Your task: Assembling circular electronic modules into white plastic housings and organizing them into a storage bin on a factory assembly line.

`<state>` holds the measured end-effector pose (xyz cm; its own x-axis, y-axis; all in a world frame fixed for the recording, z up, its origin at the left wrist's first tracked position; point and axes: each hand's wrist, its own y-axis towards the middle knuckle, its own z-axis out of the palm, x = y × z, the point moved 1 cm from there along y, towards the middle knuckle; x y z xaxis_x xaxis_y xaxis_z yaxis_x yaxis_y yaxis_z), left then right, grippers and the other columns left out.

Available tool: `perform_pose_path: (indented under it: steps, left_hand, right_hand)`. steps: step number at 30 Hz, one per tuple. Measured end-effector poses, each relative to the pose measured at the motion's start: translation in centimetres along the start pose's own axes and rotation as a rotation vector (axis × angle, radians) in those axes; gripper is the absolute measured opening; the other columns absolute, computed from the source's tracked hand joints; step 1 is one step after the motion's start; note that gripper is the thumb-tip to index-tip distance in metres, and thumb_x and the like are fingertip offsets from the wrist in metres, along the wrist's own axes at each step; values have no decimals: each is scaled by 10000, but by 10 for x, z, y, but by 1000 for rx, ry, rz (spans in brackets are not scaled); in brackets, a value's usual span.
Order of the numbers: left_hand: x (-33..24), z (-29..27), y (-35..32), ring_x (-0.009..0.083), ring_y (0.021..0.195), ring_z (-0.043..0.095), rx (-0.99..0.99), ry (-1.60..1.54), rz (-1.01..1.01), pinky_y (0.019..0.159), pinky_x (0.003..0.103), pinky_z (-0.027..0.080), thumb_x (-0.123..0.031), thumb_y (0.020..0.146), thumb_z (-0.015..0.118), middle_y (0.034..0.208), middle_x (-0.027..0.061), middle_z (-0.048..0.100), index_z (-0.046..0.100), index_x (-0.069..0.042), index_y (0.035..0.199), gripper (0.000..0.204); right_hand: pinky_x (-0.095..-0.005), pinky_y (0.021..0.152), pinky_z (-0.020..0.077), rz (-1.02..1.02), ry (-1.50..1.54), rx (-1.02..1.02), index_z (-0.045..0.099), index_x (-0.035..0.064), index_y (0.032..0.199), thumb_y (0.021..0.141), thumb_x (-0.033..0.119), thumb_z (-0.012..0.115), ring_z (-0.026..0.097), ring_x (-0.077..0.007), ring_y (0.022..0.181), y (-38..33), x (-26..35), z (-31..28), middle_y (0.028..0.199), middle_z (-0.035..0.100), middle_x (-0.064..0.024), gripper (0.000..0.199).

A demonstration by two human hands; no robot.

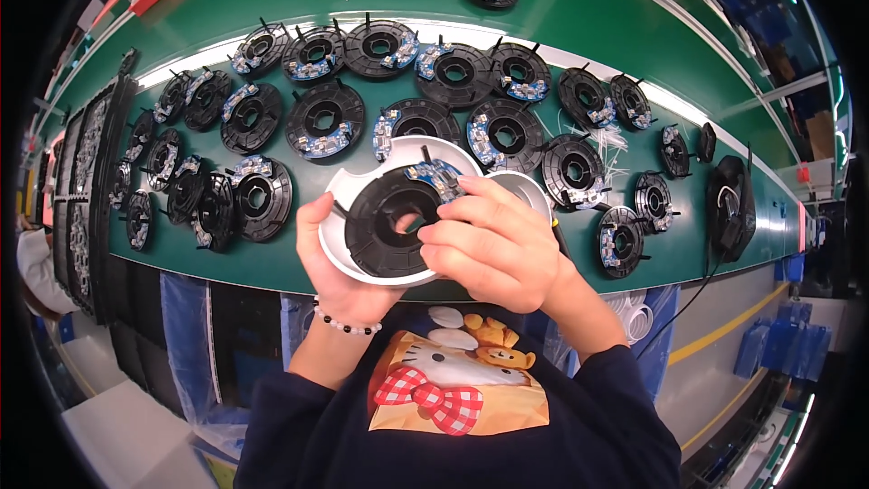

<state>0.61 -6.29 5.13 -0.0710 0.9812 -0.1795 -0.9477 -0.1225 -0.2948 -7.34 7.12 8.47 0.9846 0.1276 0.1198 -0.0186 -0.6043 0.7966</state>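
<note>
My left hand (339, 272) cups a white round housing (355, 188) in front of my chest, fingers wrapped around its outer side. Tilted inside that housing lies a black disc (373, 228) with a central hole, upright pins and a blue circuit board (436, 177) along its upper right edge. The fingers of my right hand (498, 244) are closed on the disc's right side, near the hole and the board. Partly hidden behind my right hand is another white round part (520, 188) on the table.
Several similar black discs (326, 122) with blue boards cover the green table (312, 258). Thin white strips (611, 147) lie among them. A black device with a cable (729, 208) stands at the right end. Black trays (86, 190) stand at left; white rings (638, 319) hang below the front edge.
</note>
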Motion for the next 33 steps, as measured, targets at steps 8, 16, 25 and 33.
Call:
perform_pose_path:
  steps: [8,16,25,33]
  left_hand:
    - [-2,24,-7,203,1069,420,-75,497,645,961,382,275,-230,786,423,1137,168,440,330,7,1208,493]
    - [-19,13,-15,197,694,570,486,1116,1085,852,486,374,-560,557,677,639,57,544,512,-21,866,643]
    - [-16,18,-30,166,630,589,398,1350,1188,879,452,320,-490,605,700,657,36,562,489,-47,831,540]
    - [-20,13,-28,171,622,578,326,1371,1164,877,454,306,-505,635,674,656,48,561,494,-28,840,550]
  right_hand:
    - [-359,659,488,222,227,-58,574,-5,806,676,170,645,580,-230,667,6,8,-13,756,600,-80,228]
    - [-372,712,488,480,402,-93,555,-55,789,656,223,704,589,-225,683,-1,8,-21,714,593,-121,342]
    - [-310,625,472,535,423,-186,579,-33,815,604,190,722,598,-256,705,-9,11,-16,755,595,-108,339]
    - [-280,622,466,623,431,-174,566,-47,883,599,119,721,590,-230,699,-13,22,-11,781,589,-134,364]
